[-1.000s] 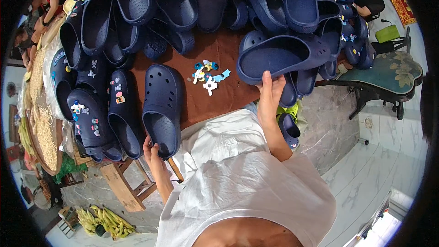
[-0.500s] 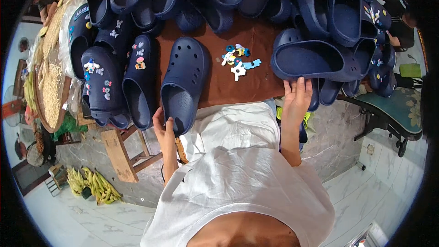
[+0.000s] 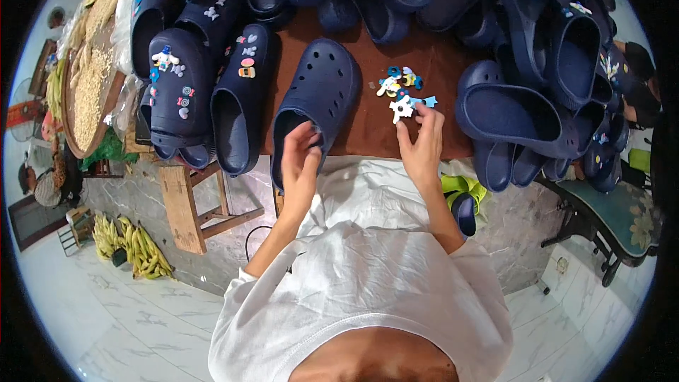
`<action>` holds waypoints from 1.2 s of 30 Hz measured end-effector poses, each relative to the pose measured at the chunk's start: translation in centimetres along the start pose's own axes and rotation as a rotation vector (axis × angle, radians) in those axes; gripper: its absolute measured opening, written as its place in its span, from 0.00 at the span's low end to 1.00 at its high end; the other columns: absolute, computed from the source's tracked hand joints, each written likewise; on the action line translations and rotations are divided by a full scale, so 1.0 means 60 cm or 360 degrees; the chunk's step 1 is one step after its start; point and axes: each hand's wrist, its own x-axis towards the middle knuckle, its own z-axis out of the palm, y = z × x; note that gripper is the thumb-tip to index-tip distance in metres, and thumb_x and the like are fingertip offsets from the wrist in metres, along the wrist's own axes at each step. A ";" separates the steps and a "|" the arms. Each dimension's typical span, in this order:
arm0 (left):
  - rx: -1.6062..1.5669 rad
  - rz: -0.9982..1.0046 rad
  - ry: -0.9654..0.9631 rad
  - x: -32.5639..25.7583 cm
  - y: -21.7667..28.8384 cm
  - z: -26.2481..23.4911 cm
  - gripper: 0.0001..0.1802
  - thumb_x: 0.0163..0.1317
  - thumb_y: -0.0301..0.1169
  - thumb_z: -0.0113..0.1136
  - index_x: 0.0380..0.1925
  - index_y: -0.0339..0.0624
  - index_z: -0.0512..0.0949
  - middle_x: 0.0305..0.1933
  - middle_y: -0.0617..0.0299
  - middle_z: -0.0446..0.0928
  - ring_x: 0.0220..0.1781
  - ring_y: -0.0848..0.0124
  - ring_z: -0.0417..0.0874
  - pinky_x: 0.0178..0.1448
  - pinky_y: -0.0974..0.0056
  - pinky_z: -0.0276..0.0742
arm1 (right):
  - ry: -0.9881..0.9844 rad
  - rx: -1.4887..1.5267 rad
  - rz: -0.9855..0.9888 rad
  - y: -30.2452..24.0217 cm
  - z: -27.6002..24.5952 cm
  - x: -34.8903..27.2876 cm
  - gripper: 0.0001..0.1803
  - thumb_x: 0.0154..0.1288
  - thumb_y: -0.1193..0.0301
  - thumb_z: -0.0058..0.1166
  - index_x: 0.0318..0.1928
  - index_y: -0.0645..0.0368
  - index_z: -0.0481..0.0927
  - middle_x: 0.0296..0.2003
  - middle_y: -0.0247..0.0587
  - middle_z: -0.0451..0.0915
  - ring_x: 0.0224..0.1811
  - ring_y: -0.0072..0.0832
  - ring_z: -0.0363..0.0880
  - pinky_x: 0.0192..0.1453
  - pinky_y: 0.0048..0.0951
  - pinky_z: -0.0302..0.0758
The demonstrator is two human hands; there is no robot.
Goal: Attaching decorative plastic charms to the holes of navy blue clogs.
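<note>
A dark blue clog (image 3: pixel 327 74) with bare holes in its toe lies on the brown cloth (image 3: pixel 368 134) in front of me. My left hand (image 3: pixel 300 163) is over its foot opening, fingers loosely bent and apart, holding nothing I can see. At a small heap of shoe charms (image 3: pixel 400 82), my right hand (image 3: pixel 423 143) reaches in with thumb and fingers apart. Its thumb tip is at the lower edge of a white charm (image 3: pixel 401 108), and its fingertips cover part of a blue charm (image 3: pixel 426 101).
Left of the bare clog stand clogs with charms fitted (image 3: pixel 244 99). More dark blue clogs (image 3: pixel 509 113) crowd the right side and the far edge. A wooden stool (image 3: pixel 182 209), green bananas (image 3: pixel 138 247) and a cushioned chair (image 3: pixel 615 201) are around the table.
My right hand has left the clog on the right and come across to the charms. My left hand has moved from the clog's heel edge over its opening. The whole view has shifted.
</note>
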 end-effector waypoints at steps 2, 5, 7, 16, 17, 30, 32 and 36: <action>-0.0755 -0.0350 -0.0032 0.030 -0.015 0.015 0.23 0.64 0.20 0.48 0.61 0.33 0.68 0.59 0.57 0.72 0.60 0.68 0.74 0.65 0.65 0.67 | -0.0009 -0.0137 -0.0116 0.010 0.010 0.020 0.26 0.61 0.72 0.62 0.59 0.62 0.69 0.49 0.52 0.71 0.52 0.50 0.74 0.55 0.44 0.70; -0.1236 -0.0642 -0.0049 0.076 -0.028 0.005 0.20 0.65 0.23 0.47 0.57 0.29 0.71 0.58 0.54 0.75 0.59 0.63 0.76 0.66 0.61 0.70 | -0.0043 -0.0337 -0.0197 -0.001 0.015 0.036 0.24 0.60 0.73 0.62 0.55 0.61 0.71 0.45 0.51 0.72 0.49 0.49 0.73 0.52 0.47 0.70; -0.1603 -0.0879 0.0064 0.102 -0.016 0.013 0.18 0.69 0.25 0.43 0.56 0.28 0.72 0.58 0.52 0.77 0.60 0.58 0.78 0.67 0.57 0.73 | -0.0066 -0.0289 -0.0200 0.006 0.018 0.034 0.23 0.59 0.74 0.62 0.55 0.61 0.71 0.44 0.50 0.72 0.48 0.47 0.74 0.52 0.46 0.69; -0.1830 -0.0823 0.0125 0.216 -0.021 0.058 0.19 0.76 0.31 0.42 0.59 0.34 0.73 0.61 0.50 0.77 0.60 0.59 0.80 0.67 0.55 0.77 | -0.0097 0.0062 -0.0187 -0.005 0.015 0.032 0.14 0.59 0.78 0.63 0.46 0.59 0.78 0.39 0.39 0.77 0.41 0.37 0.78 0.47 0.39 0.73; -0.1828 -0.0827 0.0120 0.216 -0.023 0.061 0.19 0.76 0.31 0.42 0.59 0.35 0.73 0.61 0.51 0.77 0.60 0.59 0.80 0.67 0.55 0.76 | -0.0097 0.0055 -0.0182 -0.007 0.016 0.034 0.14 0.59 0.78 0.63 0.46 0.59 0.78 0.39 0.39 0.77 0.41 0.37 0.78 0.47 0.39 0.73; -0.1763 -0.0758 0.0111 0.119 -0.031 0.079 0.20 0.76 0.35 0.42 0.60 0.38 0.74 0.62 0.52 0.76 0.61 0.60 0.79 0.68 0.55 0.75 | 0.0093 0.0303 -0.0558 -0.081 0.060 0.091 0.12 0.57 0.81 0.64 0.42 0.59 0.80 0.37 0.40 0.78 0.37 0.35 0.79 0.42 0.34 0.75; -0.1749 -0.0751 0.0114 0.098 -0.033 0.083 0.20 0.76 0.36 0.42 0.60 0.38 0.74 0.62 0.52 0.76 0.62 0.60 0.79 0.68 0.55 0.75 | 0.0055 0.0315 -0.0569 -0.085 0.062 0.090 0.13 0.57 0.80 0.64 0.43 0.59 0.80 0.37 0.40 0.77 0.37 0.34 0.79 0.42 0.33 0.76; -0.1724 -0.0741 0.0115 0.074 -0.036 0.095 0.20 0.76 0.37 0.43 0.60 0.39 0.74 0.63 0.53 0.76 0.62 0.61 0.78 0.68 0.55 0.74 | -0.0160 0.0472 -0.0512 -0.093 0.053 0.088 0.13 0.60 0.79 0.64 0.46 0.58 0.80 0.38 0.40 0.76 0.38 0.32 0.78 0.45 0.31 0.75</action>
